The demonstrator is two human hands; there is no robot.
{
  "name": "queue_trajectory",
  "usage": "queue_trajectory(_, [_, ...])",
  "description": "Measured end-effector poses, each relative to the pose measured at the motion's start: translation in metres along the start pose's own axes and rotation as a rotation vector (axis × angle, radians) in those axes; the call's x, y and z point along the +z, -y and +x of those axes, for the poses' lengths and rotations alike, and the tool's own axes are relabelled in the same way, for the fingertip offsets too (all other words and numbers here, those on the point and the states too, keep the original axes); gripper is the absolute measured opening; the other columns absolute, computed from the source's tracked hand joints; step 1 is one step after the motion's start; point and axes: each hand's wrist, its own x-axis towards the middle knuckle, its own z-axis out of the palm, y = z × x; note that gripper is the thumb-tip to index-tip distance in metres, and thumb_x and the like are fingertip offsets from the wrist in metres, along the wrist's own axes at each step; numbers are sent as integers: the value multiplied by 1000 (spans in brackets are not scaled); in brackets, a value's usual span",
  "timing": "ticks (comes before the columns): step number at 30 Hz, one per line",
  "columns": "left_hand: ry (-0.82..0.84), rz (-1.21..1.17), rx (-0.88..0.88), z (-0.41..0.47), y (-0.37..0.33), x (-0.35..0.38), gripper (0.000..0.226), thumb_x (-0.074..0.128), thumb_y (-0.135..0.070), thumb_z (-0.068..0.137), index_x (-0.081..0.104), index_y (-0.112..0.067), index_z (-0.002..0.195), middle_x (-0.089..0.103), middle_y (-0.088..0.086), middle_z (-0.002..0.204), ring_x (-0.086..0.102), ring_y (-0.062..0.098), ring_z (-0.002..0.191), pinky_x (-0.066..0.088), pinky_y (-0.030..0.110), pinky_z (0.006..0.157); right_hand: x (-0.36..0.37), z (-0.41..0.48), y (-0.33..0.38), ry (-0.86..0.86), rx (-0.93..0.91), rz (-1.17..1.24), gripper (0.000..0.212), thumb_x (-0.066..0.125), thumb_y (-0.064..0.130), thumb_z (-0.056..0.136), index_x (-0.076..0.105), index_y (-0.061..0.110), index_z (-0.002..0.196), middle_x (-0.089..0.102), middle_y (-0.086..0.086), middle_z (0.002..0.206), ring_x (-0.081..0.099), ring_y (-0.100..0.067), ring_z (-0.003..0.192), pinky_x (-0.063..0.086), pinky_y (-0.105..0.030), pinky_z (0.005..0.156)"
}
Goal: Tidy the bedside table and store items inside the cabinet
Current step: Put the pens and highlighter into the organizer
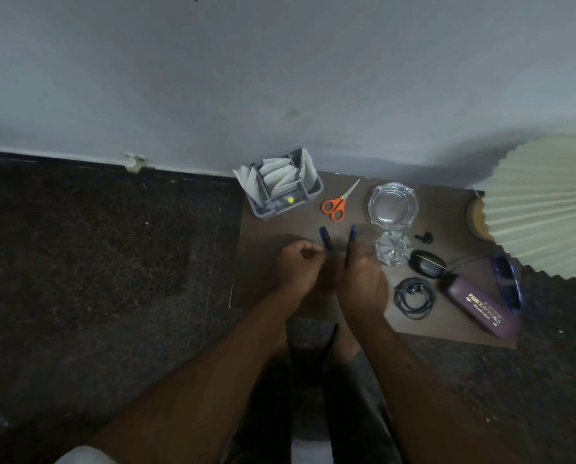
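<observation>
Your right hand [363,283] grips a blue pen [351,242], tip end pointing away from you, over the middle of the bedside table [270,239]. Your left hand [298,266] is curled into a loose fist; a short blue piece [326,238] sticks out past its fingertips, apparently pinched. Pen and piece are near each other, not touching. Both hands sit close together above the table top.

Just right of the pen: a small cut-glass dish [392,247], with a round glass ashtray [393,204] behind it. Orange scissors [335,204] lie flat behind the hands. Grey organiser [310,192] at the back left corner, holding white paper sachets [276,177].

Right side: black earbud [424,237], black earbud case [427,263], coiled black cable [414,298], purple case [477,304] lying flat, blue sunglasses [507,279] at the edge. A pleated lampshade [544,202] overhangs the far right corner.

The cabinet is out of view.
</observation>
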Motion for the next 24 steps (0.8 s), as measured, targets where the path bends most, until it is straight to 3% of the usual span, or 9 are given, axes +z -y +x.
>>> queue_trajectory(3, [-67,110,12,7,-6,8,24,80,-20,73,62,-29,59,67,-12,65,70,15,74,53,26,73,2,8,0,58,19,-130,33,42,10,100,52,13,131,67,-12,109,70,-33,95,53,-41,76])
queue_trajectory(6, [-131,214,8,12,-16,15,26,79,-35,74,61,-27,58,76,-2,78,73,22,86,53,25,75,4,14,1,97,44,-174,25,46,6,97,60,9,118,71,-11,104,72,-30,94,54,-36,74])
queue_trajectory(11, [-175,391,-21,17,-30,24,39,67,-54,82,76,-17,91,76,7,99,70,31,103,54,35,85,8,22,5,74,-5,-139,16,55,4,92,64,8,105,71,-11,97,72,-30,86,50,-34,66])
queue_trajectory(16, [-159,433,-85,22,-32,30,42,67,-53,86,75,-16,104,74,9,110,68,30,109,53,34,86,14,25,5,57,7,-146,11,59,6,89,69,10,91,72,-9,87,72,-29,80,43,-30,60])
queue_trajectory(21, [-163,381,-94,25,-29,22,37,70,-47,82,77,-14,97,76,9,103,71,31,103,55,35,84,25,31,4,106,21,-191,11,60,6,90,69,10,95,71,-8,87,71,-29,81,42,-31,60])
queue_trajectory(24, [-140,297,-102,29,-23,14,26,73,-41,76,75,-15,77,77,7,86,73,28,90,57,32,78,29,34,7,118,32,-191,14,58,7,90,68,12,98,72,-7,92,71,-29,89,52,-34,67])
